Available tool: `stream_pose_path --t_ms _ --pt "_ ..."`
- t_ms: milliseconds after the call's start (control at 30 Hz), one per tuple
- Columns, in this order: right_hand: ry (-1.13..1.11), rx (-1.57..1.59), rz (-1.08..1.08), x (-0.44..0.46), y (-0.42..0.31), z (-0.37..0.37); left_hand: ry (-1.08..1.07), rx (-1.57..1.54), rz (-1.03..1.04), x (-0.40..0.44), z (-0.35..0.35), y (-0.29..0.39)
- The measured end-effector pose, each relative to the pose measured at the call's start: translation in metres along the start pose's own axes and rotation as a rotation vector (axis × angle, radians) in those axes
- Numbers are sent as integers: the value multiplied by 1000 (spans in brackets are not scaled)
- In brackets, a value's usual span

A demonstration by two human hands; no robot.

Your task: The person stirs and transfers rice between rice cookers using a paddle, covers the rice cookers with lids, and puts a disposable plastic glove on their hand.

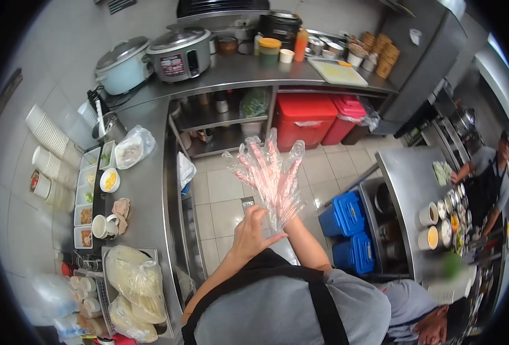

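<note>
In the middle of the view my right hand point(270, 179) is raised with its fingers spread. A loose, clear plastic glove point(283, 204) covers it, wrinkled at the fingers and reaching the wrist. My left hand point(250, 233) is bare, just below and to the left, with its thumb and fingers closed on the glove's cuff. Nothing lies in my right palm.
At left, a steel counter point(145, 201) bears food tubs, cups and a tray of bagged food. Rice cookers point(178, 57) stand on the back counter, above red bins point(303, 118). Blue bins point(343, 214) are at right. A co-worker point(487, 178) is at the right counter, another person point(406, 305) at lower right.
</note>
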State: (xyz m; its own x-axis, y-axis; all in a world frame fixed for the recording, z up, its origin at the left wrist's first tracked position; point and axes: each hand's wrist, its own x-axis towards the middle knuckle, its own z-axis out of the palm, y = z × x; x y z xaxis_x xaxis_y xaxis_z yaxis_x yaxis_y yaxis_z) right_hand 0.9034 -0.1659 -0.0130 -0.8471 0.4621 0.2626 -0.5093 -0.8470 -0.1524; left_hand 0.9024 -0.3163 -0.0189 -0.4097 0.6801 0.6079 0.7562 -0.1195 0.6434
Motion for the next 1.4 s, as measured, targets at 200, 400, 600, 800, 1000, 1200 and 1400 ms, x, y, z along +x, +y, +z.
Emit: stream_pose_path --t_ms 200,400,600,800,1000,1200,1400 --pt "-38 154 191 74 50 -38 -163 361 -89 11 -6 -64" --pt "127 95 402 158 119 -76 -63 402 -40 42 -35 -98" --pt "36 -860 388 228 156 -145 48 264 -259 37 -56 -137" --pt "143 -1113 533 279 126 -185 184 306 -839 -30 -68 -111" --pt "70 -885 566 289 129 -173 559 576 -1165 -67 -77 -47" --pt "-293 -1363 735 282 193 -135 718 733 -1232 -53 -47 -31" --pt "-368 -889 936 182 266 -74 719 686 -1364 -69 -13 -1"
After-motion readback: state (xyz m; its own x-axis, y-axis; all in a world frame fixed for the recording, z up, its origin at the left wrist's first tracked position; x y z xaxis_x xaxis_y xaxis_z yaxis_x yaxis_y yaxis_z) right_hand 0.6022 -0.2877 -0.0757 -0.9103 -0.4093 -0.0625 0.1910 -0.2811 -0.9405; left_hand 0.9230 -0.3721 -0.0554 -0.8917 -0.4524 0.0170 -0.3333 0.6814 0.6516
